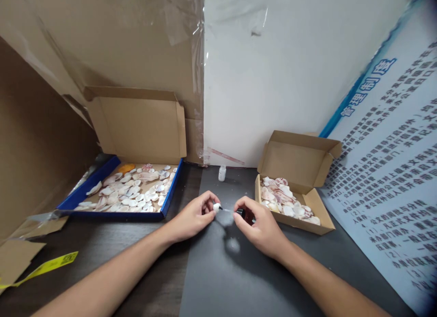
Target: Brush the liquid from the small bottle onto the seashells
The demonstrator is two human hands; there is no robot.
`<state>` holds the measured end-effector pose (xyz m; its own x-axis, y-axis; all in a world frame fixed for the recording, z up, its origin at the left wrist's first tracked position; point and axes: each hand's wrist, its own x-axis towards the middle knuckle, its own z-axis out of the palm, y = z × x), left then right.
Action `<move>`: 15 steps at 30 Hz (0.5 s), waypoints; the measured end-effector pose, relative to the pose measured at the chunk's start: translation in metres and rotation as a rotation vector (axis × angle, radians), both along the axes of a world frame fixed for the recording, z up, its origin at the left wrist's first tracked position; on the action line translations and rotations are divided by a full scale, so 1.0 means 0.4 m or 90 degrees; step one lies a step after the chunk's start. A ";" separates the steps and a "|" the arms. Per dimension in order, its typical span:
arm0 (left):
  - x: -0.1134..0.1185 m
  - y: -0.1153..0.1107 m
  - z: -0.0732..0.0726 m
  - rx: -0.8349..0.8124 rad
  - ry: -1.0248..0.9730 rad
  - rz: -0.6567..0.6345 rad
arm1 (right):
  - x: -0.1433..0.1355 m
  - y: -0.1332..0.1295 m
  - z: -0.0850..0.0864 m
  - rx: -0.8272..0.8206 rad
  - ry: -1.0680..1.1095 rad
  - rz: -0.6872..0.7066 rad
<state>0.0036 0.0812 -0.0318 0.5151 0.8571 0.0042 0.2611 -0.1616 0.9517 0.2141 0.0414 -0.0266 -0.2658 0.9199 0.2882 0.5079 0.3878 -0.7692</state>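
Near the middle of the head view, my left hand (200, 213) is closed on a small white piece (217, 207) with a dark spot at its right side. Facing it, my right hand (257, 221) pinches a black cap (241, 213), from which a thin pale stem (228, 210) points left at the white piece. The stem's tip is at or very near the dark spot; whether they touch is too small to tell. Something dark reddish shows under my right palm, partly hidden by the fingers. Both hands are above a dark grey mat (218, 271).
A small white bottle (222, 173) stands behind the hands. At the left is an open blue-edged box (174, 186) of shells, at the right an open brown box (326, 212) of shells. A yellow strip (51, 265) lies at lower left. Cardboard and white panels rise behind.
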 end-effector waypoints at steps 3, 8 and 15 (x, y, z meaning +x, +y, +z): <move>0.000 -0.001 0.001 0.000 -0.001 0.002 | 0.000 -0.002 0.001 0.008 0.018 -0.001; -0.002 -0.001 -0.001 -0.001 -0.009 0.006 | -0.002 -0.002 -0.001 0.017 0.014 0.028; -0.002 0.000 -0.004 0.008 -0.005 -0.003 | -0.001 0.000 -0.001 -0.001 0.012 -0.004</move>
